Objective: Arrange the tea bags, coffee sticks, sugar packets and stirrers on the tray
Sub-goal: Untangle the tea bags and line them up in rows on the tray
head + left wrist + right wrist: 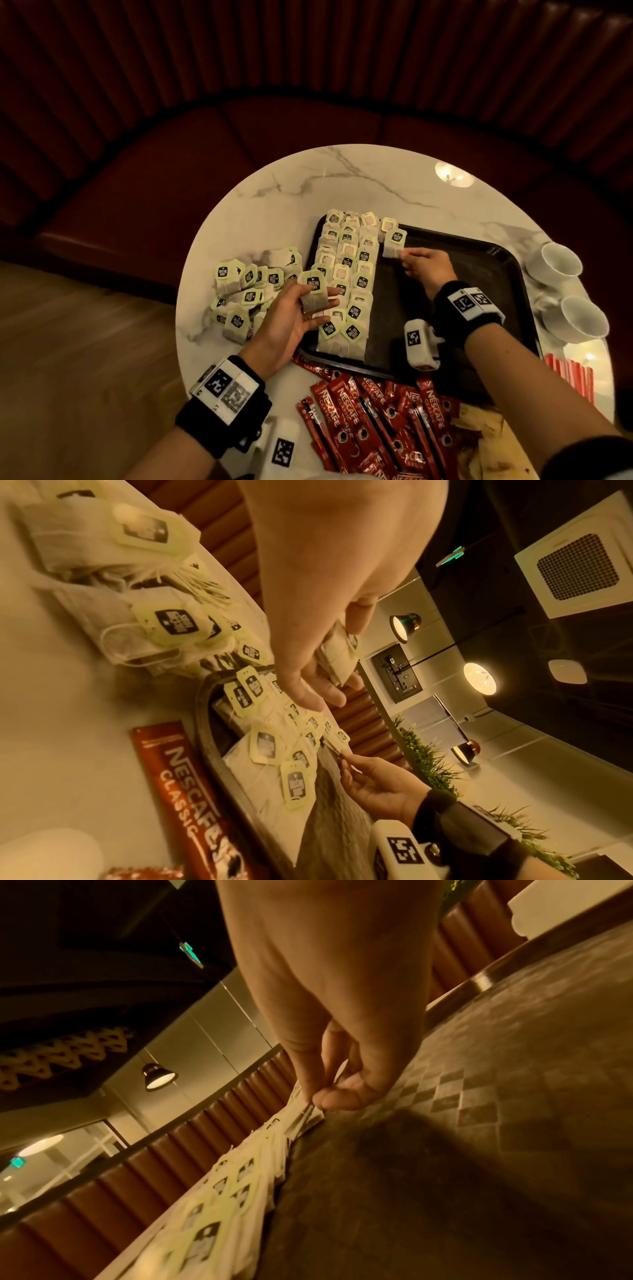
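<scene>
A black tray (479, 274) lies on the round marble table (342, 178). Rows of tea bags (346, 274) with pale green tags fill its left side. My right hand (424, 265) pinches the lower corner of a tea bag (394, 245) at the tray's far end, beside the rows; the same pinch (318, 1096) shows in the right wrist view. My left hand (298, 315) holds another tea bag (313, 294) between thumb and fingers over the tray's left edge, also seen as the held bag (337, 656). A loose heap of tea bags (246, 291) sits left of the tray.
Red coffee sticks (376, 421) lie piled at the table's near edge. Red-and-white stirrers (570, 375) lie at the right. Two white cups (558, 263) (582, 317) stand right of the tray. A dark red padded bench (205, 154) curves behind the table.
</scene>
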`<action>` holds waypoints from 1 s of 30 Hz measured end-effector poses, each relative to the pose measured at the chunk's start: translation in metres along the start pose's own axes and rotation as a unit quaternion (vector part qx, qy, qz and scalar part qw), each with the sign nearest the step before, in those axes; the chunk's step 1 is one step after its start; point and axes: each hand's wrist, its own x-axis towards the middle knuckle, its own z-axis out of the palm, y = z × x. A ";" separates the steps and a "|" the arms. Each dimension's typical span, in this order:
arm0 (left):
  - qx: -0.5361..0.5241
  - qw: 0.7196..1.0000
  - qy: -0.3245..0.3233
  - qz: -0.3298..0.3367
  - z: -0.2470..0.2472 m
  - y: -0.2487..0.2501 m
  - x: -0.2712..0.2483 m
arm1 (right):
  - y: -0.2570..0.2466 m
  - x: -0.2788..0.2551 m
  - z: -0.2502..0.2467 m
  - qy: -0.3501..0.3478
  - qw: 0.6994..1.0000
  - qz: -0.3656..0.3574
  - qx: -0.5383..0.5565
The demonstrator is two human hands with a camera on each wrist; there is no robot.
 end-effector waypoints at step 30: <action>0.126 0.987 0.011 0.097 0.009 0.000 0.001 | -0.015 -0.147 0.012 -0.282 0.950 -0.124 0.042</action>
